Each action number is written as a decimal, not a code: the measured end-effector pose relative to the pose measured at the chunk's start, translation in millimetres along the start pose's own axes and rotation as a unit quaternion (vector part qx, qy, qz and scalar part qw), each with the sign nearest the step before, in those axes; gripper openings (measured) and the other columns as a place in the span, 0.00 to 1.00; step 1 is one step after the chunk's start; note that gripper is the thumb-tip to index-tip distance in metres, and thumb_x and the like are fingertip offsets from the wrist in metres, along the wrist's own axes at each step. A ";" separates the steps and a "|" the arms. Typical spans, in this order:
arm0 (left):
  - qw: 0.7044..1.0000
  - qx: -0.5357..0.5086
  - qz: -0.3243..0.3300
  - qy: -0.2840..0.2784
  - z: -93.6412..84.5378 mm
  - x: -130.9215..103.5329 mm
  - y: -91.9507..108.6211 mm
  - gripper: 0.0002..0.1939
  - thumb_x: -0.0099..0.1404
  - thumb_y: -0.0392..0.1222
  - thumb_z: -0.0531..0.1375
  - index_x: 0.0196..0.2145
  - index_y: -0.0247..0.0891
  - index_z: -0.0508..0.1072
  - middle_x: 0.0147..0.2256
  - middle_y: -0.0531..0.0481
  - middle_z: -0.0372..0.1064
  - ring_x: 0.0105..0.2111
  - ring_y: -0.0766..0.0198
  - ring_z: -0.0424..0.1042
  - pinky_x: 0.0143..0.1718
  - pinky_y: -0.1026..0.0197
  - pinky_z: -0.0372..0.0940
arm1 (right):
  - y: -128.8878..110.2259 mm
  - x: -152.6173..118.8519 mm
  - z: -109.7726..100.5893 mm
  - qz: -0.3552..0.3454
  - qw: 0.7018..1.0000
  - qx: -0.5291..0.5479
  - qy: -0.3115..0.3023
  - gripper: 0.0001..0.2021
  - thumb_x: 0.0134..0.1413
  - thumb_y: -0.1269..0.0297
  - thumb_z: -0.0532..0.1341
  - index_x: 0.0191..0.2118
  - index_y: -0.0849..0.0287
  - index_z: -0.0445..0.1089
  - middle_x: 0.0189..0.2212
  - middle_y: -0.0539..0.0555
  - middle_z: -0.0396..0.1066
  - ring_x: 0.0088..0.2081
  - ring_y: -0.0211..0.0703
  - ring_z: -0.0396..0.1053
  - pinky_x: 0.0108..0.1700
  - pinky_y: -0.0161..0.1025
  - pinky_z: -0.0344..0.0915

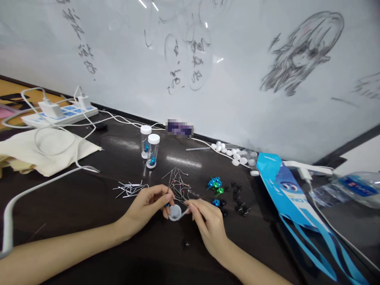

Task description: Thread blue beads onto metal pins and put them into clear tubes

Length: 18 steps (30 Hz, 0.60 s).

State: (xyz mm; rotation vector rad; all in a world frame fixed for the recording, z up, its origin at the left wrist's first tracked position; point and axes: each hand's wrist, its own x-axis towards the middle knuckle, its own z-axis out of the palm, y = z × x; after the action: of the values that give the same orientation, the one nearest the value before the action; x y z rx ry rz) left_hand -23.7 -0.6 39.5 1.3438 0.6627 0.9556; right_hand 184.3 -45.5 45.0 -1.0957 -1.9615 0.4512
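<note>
My left hand (154,201) is closed in a pinch, with a small blue part (166,204) showing under the thumb; a thin dark wire rises beside the fingertips. Just in front of those fingers is a small round white cap (175,211), open side up, with something tiny inside. My right hand (208,219) pinches a thin pale strip (184,213) that reaches to the cap's rim. Behind both hands lies a pile of thin bent wires with coloured tips (180,184). Short silver hex keys (130,189) are heaped left of my left hand.
Two clear vials with white caps (152,152) stand upright, blue parts inside. Blue and green parts (216,185) and black parts (242,208) lie to the right. One black piece (185,244) is near me. White caps (236,154), a blue bag (285,186) and cables surround the area.
</note>
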 end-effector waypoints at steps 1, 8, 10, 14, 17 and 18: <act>1.000 -0.003 0.003 -0.004 0.2 -0.4 0.3 0.11 0.68 0.43 0.57 0.34 0.33 0.72 0.29 0.50 0.72 0.25 0.65 0.73 0.28 0.62 0.69 | 0.1 0.8 -0.7 0.005 1.000 0.017 0.003 0.10 0.66 0.70 0.53 0.41 0.58 0.72 0.30 0.53 0.71 0.32 0.41 0.69 0.37 0.37 0.63; 1.000 -0.007 0.015 0.004 3.2 -3.3 2.7 0.13 0.69 0.44 0.54 0.33 0.33 0.71 0.28 0.49 0.69 0.25 0.65 0.70 0.24 0.64 0.67 | -2.8 1.1 4.1 0.115 0.976 0.162 0.088 0.13 0.68 0.63 0.50 0.41 0.57 0.72 0.30 0.52 0.72 0.30 0.39 0.68 0.34 0.37 0.64; 1.000 -0.001 0.022 0.017 3.0 -2.8 1.9 0.13 0.70 0.45 0.54 0.33 0.33 0.71 0.28 0.51 0.68 0.23 0.67 0.68 0.22 0.66 0.65 | -4.7 4.7 1.4 0.143 0.964 0.187 0.119 0.12 0.68 0.60 0.52 0.41 0.57 0.72 0.27 0.50 0.68 0.26 0.36 0.64 0.29 0.34 0.62; 0.999 0.020 0.028 0.021 1.8 -3.8 -0.4 0.11 0.68 0.46 0.55 0.35 0.35 0.70 0.28 0.52 0.66 0.22 0.69 0.64 0.21 0.67 0.62 | 5.5 32.5 -28.3 0.284 0.907 0.251 0.183 0.10 0.64 0.57 0.58 0.42 0.57 0.71 0.23 0.44 0.58 0.19 0.30 0.53 0.20 0.29 0.51; 0.998 0.052 0.028 0.020 1.6 -7.4 0.3 0.10 0.67 0.46 0.57 0.35 0.36 0.71 0.27 0.54 0.64 0.23 0.68 0.62 0.23 0.67 0.62 | 33.7 73.5 -69.1 0.349 0.881 0.250 0.200 0.11 0.66 0.60 0.55 0.44 0.60 0.70 0.25 0.46 0.63 0.19 0.30 0.58 0.20 0.29 0.58; 0.997 0.063 0.030 0.016 1.6 -8.5 0.9 0.10 0.67 0.46 0.57 0.35 0.36 0.71 0.27 0.54 0.63 0.23 0.69 0.62 0.24 0.67 0.62 | 45.8 89.1 -83.9 0.373 0.871 0.245 0.205 0.11 0.66 0.60 0.56 0.45 0.62 0.69 0.31 0.49 0.68 0.24 0.33 0.65 0.25 0.32 0.65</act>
State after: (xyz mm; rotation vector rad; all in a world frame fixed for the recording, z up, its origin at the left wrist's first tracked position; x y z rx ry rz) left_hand -26.6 -8.9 39.6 1.4693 0.7204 1.0001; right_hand 250.6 47.1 109.1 -1.4289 -0.9156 0.9719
